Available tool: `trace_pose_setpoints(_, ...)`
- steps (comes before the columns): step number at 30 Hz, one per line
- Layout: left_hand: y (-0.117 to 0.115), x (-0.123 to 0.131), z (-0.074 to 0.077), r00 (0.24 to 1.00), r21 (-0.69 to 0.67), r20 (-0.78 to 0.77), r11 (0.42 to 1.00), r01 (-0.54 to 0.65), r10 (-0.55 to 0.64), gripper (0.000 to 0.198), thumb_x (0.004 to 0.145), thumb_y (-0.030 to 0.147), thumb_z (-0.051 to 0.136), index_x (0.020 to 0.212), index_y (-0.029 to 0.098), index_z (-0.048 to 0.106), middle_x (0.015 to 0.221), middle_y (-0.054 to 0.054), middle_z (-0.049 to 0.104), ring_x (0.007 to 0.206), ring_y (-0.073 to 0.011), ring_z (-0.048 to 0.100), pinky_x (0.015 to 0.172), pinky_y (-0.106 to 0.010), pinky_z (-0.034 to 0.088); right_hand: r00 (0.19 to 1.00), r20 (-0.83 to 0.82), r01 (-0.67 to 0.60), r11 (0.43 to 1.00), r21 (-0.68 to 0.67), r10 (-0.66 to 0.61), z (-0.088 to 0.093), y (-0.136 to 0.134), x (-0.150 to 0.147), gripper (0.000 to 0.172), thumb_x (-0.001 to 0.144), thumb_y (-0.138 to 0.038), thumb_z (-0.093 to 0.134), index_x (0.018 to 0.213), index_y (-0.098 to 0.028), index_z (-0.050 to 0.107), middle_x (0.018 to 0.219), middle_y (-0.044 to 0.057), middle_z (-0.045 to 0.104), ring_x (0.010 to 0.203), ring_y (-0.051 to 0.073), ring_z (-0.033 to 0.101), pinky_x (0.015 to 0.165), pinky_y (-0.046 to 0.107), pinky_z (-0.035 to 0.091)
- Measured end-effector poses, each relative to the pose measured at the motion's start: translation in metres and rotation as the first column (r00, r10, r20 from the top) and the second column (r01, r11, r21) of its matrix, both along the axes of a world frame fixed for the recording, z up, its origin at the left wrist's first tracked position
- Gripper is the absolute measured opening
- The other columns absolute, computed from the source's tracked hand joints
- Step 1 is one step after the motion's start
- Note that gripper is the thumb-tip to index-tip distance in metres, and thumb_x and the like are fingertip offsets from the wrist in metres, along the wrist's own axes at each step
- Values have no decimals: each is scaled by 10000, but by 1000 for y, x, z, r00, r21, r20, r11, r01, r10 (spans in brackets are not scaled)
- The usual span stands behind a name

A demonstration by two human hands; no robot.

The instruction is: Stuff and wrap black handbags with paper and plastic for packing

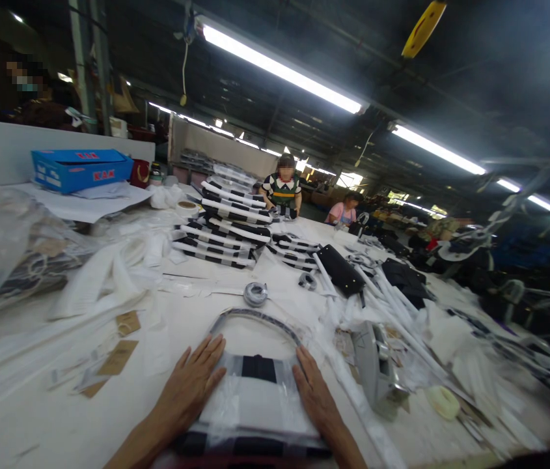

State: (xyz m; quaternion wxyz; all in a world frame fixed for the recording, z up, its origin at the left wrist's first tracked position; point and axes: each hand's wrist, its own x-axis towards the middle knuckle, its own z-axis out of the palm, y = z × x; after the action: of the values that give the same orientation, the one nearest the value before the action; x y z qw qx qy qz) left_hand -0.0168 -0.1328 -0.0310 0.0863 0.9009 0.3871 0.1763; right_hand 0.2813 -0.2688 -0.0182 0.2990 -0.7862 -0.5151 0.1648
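A handbag (259,397) in clear plastic wrapping lies in front of me at the table's near edge. White covering and a black strap part show through the film. Its wrapped handle (260,314) arches away from me across the white tabletop. My left hand (196,374) rests flat along the bag's left side, fingers stretched out. On the right side, my right hand (311,384) lies against the wrapping with its fingers extended. Neither hand is closed around anything. Just beyond the handle sits a coil of grey strap (256,294).
Stacks of wrapped black-and-white bags (235,221) stand farther back. Brown tags (118,357) lie left; a grey tape dispenser (376,365) stands right. A blue box (82,169) is at back left, black bag pieces (340,269) at right. A co-worker (283,189) stands across the table.
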Motion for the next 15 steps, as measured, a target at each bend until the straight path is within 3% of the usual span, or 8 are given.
trace_pose_setpoints(9, 1, -1, -4, 997, -2, 67, 1000, 25, -25, 487, 1003, 385, 326, 1476, 281, 371, 1510, -55, 428, 1399, -250, 402, 1097, -471, 418, 1000, 9, -7, 1000, -21, 8, 7, -1, -2, 688, 909, -521, 456, 1475, -131, 418, 1574, 93, 329, 1461, 250, 280, 1218, 409, 195)
trace_pose_setpoints(13, 2, 1, -6, 981, 3, 188, 999, 49, -48, 493, 987, 415, 365, 1431, 224, 461, 1475, -83, 481, 1373, -263, 438, 1107, -469, 428, 1000, 4, -8, 1000, -5, 8, 5, -1, -1, 683, 883, -478, 497, 1471, -140, 424, 1568, 95, 344, 1456, 256, 291, 1212, 414, 208)
trace_pose_setpoints(15, 0, 1, -6, 956, -35, 293, 999, 1, 9, 491, 979, 415, 369, 1408, 206, 485, 1464, -93, 499, 1352, -255, 466, 1121, -457, 421, 1000, -9, -14, 1000, 8, 14, 3, -1, 2, 675, 873, -469, 507, 1464, -153, 437, 1561, 92, 357, 1448, 256, 308, 1209, 421, 215)
